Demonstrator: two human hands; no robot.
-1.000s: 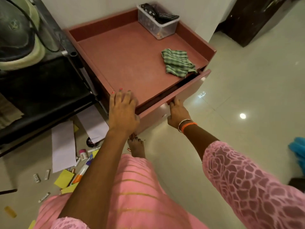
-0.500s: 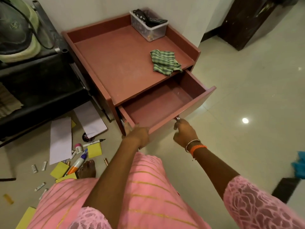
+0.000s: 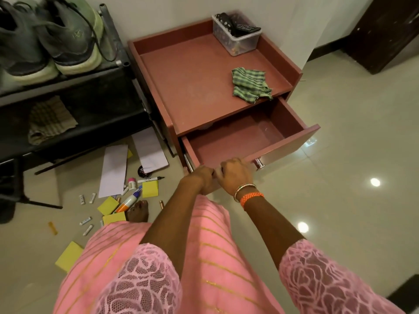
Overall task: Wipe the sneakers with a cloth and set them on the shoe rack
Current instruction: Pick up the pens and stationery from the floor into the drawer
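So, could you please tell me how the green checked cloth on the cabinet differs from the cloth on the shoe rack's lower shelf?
The green checked cloth is bright green with dark stripes; the cloth on the lower shelf is dull beige-brown. The green one lies on the red cabinet's top, beside the open drawer; the other lies on the black shoe rack, below the sneakers. Both are crumpled, checked, and untouched by either hand.

Drawer (image 3: 244, 141) now pulled well out of the pink cabinet; a second ago it was only cracked open. Left hand (image 3: 201, 177) is off the cabinet top, down at the drawer's near front edge, touching right hand (image 3: 235, 173). The two are now side by side, left of the handle.
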